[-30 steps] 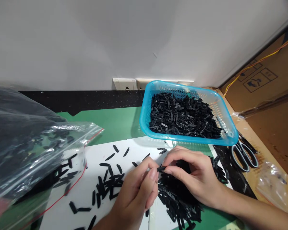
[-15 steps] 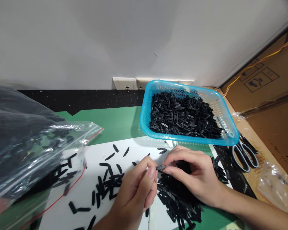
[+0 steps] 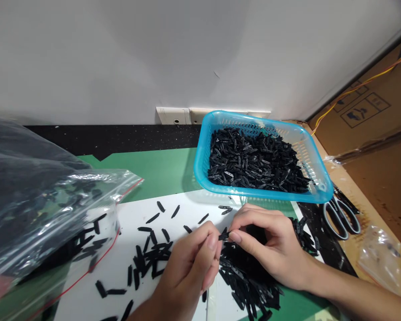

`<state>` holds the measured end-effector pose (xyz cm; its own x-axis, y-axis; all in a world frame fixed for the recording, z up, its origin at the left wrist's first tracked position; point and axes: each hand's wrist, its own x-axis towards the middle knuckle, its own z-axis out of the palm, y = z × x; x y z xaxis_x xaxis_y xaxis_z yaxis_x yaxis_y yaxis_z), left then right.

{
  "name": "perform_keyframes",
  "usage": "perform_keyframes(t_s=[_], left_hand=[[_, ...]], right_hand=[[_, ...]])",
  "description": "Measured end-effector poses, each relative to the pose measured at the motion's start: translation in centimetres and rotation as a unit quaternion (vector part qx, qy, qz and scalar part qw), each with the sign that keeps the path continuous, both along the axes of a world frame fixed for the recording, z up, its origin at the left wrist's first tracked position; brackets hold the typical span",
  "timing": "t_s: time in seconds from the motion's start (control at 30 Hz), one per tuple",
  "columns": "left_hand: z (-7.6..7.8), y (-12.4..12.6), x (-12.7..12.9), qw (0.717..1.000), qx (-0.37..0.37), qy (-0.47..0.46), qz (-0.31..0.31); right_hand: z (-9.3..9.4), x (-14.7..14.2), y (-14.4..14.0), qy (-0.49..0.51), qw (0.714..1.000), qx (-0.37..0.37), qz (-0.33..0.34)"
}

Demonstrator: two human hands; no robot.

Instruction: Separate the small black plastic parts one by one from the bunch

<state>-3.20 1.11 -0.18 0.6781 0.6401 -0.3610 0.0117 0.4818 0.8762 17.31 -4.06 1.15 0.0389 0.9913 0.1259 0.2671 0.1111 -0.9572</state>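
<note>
Overhead, blue basket (image 3: 321,189) rim just beyond hands (image 3: 270,245).

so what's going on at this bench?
A person is working through small black plastic strips by hand. The left hand and right hand meet over a white sheet, pinching one small black piece between their fingertips. Under the right hand lies a heap of strips; more are scattered loose on the sheet to the left. Behind sits a blue basket full of the same parts, with scissors to its right and a clear zip bag of them on the left.
</note>
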Motion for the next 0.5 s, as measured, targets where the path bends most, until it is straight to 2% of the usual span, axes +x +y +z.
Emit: perform_keyframes(t_s=[0.5], left_hand=[[0.72,-0.05,0.35,0.999,-0.02,0.03,-0.002]], right_hand=[[0.27,-0.45,0.22,-0.007,1.0,-0.02,0.007]])
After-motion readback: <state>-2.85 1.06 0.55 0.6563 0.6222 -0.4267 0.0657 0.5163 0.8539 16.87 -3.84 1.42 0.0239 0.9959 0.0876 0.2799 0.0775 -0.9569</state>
